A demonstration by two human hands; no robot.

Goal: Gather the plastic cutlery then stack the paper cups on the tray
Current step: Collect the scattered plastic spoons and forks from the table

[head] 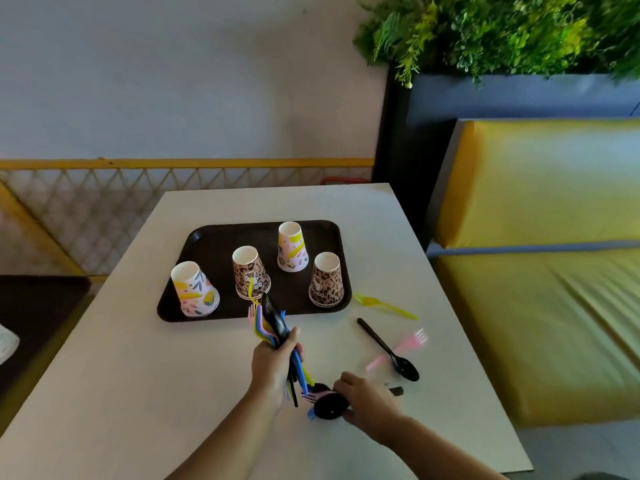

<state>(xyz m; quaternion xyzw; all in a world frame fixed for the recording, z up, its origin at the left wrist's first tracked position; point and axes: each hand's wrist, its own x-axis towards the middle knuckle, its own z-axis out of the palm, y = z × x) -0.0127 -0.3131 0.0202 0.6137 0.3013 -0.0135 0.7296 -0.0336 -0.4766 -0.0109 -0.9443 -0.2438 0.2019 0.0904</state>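
I saw the left hand (273, 367) squeezing a bunch of plastic cutlery (277, 336) in its fist, over the white surface (138, 393) just in front of the tray (214, 244). The right hand (363, 398) was curled around a black spoon (329, 407) down on the surface, with more cutlery under it. Another black spoon (389, 351), a pink fork (408, 344) and a yellow fork (384, 305) lay loose to the right. Four paper cups (251, 271) stood upside down on the brown tray, each apart from the others. A yellow bench (540, 237) was beside the surface.
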